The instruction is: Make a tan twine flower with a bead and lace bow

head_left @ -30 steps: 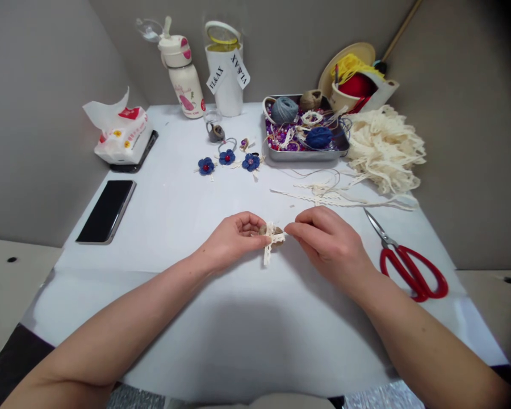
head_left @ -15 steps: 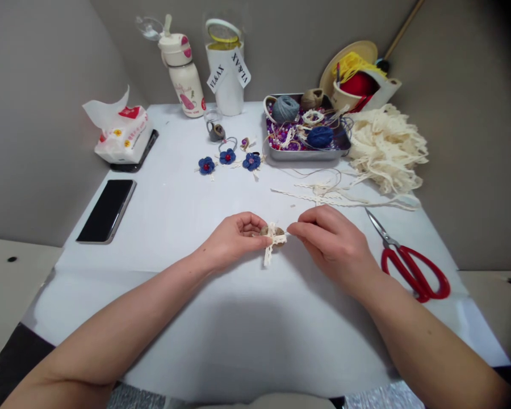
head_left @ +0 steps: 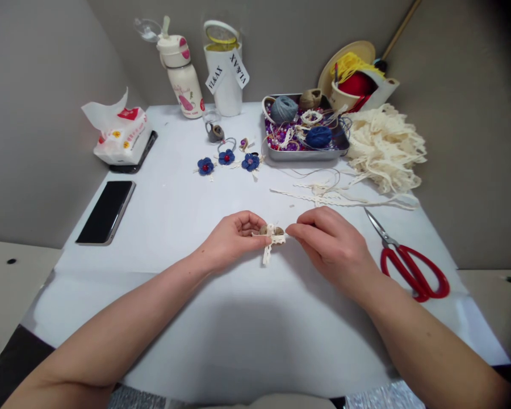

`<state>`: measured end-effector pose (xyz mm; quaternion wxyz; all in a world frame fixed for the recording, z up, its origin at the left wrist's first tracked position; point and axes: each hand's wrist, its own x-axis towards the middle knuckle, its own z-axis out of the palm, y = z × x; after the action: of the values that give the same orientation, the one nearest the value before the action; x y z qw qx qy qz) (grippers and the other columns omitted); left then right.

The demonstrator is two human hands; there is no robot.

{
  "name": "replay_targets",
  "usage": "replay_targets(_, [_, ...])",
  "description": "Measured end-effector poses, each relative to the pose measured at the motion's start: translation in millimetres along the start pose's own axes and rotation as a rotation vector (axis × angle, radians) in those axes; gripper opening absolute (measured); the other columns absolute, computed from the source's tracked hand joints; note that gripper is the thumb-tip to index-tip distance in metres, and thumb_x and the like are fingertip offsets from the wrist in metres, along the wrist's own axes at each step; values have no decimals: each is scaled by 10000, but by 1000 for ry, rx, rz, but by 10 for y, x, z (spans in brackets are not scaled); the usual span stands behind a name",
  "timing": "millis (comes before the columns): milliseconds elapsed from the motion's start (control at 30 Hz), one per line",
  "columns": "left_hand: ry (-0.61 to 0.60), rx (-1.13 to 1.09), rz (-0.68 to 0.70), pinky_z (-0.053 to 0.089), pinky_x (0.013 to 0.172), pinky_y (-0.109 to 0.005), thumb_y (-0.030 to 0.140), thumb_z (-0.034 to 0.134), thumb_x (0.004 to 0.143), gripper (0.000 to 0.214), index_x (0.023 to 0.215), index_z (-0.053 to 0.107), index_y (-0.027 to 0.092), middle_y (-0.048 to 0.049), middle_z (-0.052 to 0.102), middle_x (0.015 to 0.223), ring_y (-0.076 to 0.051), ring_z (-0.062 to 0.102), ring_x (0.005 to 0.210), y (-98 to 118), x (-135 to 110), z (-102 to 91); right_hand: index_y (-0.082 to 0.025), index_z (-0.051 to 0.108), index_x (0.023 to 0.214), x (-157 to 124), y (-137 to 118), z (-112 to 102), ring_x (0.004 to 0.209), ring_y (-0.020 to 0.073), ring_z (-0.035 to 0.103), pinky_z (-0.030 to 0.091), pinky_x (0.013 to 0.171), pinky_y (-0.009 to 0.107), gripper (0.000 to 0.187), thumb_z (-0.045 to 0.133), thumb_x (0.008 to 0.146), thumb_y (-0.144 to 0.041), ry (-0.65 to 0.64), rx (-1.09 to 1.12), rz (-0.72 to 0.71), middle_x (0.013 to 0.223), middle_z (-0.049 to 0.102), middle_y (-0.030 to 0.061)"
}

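My left hand (head_left: 234, 238) pinches a small brown craft piece, perhaps a flower (head_left: 280, 231), between thumb and fingers, low over the white table. Cream lace (head_left: 267, 254) crosses the front of it, with one tail hanging down. On the other side, my right hand (head_left: 338, 244) is closed in a pinch at the right end of the lace. Its fingertips hide most of what lies between them, but a thin pale end runs into them. Beyond the hands lie several narrow lace strips (head_left: 336, 200).
Red-handled scissors (head_left: 409, 267) lie right of my right hand. Blue flower pieces (head_left: 226, 157) and a metal tray (head_left: 306, 155) of beads and yarn are farther back. A lace heap (head_left: 385, 150), phone (head_left: 106, 212), tissue pack (head_left: 125, 139) and bottle (head_left: 185, 85) stand around the edges.
The lace across the brown piece has shifted very slightly, and a thin end shows at its left. Both hands keep nearly the same place and grip.
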<state>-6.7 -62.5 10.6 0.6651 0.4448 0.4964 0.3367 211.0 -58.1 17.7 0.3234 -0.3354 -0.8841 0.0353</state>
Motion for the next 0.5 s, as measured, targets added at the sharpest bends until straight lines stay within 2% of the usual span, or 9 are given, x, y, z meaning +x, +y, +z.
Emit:
replay_targets(333, [-4,-26,3,478,793,-294,258,824,676,301,859,611,150,-27,697,889,-119,643,781,13,-1,14,-203,633,976,-7,7,2,776,189,526,440,646,323,194,498,920,-75,-12,3,-6,848,596,66])
replay_targets(500, [-1,8,-6,474,780,-297,279,825,666,314,865,616,157,-33,697,898,-133,642,792,3,-1,16,-178,649,974,-11,-8,16,761,190,511,421,632,321,193,491,922,-80,-28,-5,-21,833,582,70])
